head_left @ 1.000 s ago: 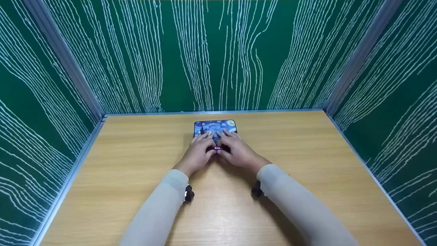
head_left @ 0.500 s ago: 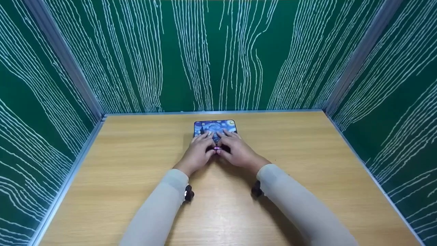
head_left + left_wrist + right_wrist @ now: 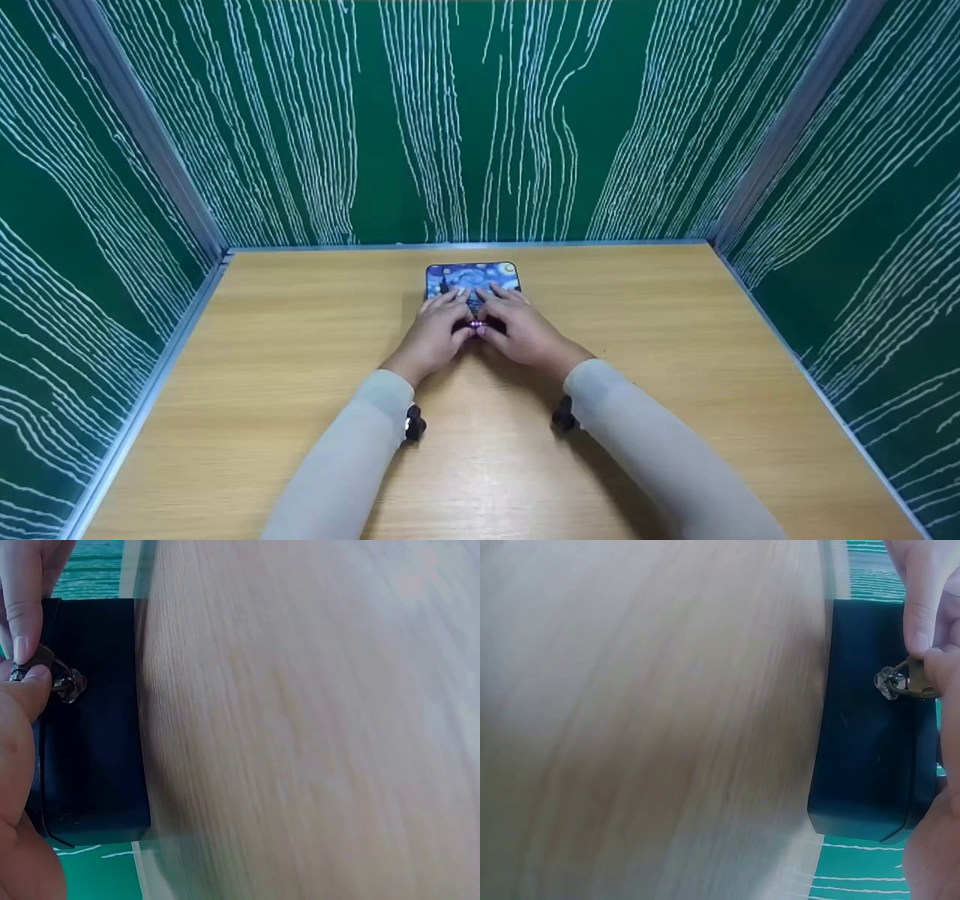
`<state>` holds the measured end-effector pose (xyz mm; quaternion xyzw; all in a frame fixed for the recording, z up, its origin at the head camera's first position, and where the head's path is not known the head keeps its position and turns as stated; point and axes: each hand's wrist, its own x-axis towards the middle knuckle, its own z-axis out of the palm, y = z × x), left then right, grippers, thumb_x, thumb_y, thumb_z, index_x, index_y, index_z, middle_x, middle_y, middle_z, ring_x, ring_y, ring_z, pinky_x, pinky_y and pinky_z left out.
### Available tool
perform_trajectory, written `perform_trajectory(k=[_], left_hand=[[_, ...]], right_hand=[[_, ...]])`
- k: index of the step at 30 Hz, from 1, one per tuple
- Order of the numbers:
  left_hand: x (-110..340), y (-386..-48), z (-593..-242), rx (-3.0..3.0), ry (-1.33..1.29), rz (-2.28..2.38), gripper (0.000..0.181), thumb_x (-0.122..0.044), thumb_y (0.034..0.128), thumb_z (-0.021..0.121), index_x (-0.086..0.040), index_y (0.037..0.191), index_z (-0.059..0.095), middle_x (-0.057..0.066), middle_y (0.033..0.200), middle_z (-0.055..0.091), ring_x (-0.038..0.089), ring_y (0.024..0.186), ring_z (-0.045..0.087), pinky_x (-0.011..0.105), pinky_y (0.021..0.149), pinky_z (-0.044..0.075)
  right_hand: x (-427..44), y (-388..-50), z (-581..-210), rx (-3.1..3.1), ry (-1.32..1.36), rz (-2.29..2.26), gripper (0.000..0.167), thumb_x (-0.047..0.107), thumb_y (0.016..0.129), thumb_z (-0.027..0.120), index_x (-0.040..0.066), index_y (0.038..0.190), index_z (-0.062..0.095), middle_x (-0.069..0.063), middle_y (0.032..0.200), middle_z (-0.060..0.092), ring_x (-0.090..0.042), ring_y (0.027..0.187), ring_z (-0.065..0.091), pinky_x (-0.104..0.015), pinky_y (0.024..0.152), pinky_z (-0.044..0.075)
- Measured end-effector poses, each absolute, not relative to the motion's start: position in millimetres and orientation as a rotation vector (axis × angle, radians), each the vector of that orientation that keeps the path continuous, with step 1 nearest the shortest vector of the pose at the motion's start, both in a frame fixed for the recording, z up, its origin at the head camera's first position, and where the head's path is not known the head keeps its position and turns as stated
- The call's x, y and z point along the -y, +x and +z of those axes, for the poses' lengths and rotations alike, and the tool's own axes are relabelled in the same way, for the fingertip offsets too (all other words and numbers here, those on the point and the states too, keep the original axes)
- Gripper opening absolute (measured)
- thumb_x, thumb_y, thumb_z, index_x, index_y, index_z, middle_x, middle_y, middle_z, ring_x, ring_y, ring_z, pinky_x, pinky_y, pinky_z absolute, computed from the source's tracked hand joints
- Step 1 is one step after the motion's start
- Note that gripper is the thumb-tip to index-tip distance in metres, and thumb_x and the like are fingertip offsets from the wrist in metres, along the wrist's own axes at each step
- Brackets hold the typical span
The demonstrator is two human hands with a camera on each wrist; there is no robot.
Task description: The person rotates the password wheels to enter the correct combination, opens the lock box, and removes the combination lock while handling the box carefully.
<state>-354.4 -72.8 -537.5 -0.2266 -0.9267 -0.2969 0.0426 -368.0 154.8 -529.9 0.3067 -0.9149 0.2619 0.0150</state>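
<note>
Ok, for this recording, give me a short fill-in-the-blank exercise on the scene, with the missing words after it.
1. The left hand and right hand both hold a small, brass-coloured metal ____ with a curved shackle.
2. It is at the front of a dark rectangular box with a mainly ____ swirl-patterned lid.
3. The box rests near the ____ edge of the light-brown wooden table.
4. White wavy lines run down the ____ back wall.

Missing words: padlock; blue; far; green.
</note>
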Motion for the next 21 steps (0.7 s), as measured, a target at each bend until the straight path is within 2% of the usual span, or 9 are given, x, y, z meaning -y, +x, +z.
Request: perform_trajectory(k=[3,10,17,21], left_hand=[[73.5,-355.5,-538.2,2.818,-0.726,-0.877,0.013,-0.027,0.1112,0.073,-0.014,0.115,0.074,0.01,0.179,0.047,0.033,0.174,0.035,0.055,0.146,0.018],[74.1,-355.0,-537.9,2.817,-0.726,-0.907,0.012,-0.026,0.1113,0.073,-0.015,0.115,0.073,0.009,0.18,0.046,0.034,0.174,0.035,0.056,0.146,0.017],[73.9,-355.5,-538.7,2.825,-0.714,-0.911,0.012,-0.028,0.1118,0.072,-0.016,0.115,0.073,0.008,0.18,0.046,0.033,0.174,0.035,0.055,0.147,0.017],[74.2,-355.0,-537.9,2.843,-0.687,-0.929,0.01,-0.029,0.1124,0.072,-0.019,0.115,0.073,0.005,0.181,0.045,0.032,0.175,0.033,0.056,0.147,0.017]], right_hand=[[-154.4,-367.3,-529.4,2.848,0.965,0.818,0.017,0.034,0.115,0.068,0.019,0.122,0.072,-0.006,0.184,0.043,-0.04,0.175,0.029,-0.064,0.145,0.019],[-154.6,-367.7,-530.5,2.834,0.971,0.811,0.02,0.037,0.113,0.071,0.02,0.123,0.071,-0.006,0.184,0.042,-0.04,0.175,0.029,-0.066,0.144,0.021],[-155.7,-369.1,-532.8,2.846,0.954,0.821,0.014,0.035,0.114,0.07,0.024,0.124,0.07,-0.002,0.184,0.042,-0.038,0.176,0.029,-0.066,0.144,0.02],[-154.9,-369.7,-532.7,2.842,0.961,0.819,0.014,0.035,0.115,0.068,0.023,0.121,0.071,-0.003,0.184,0.041,-0.038,0.176,0.028,-0.066,0.144,0.021]])
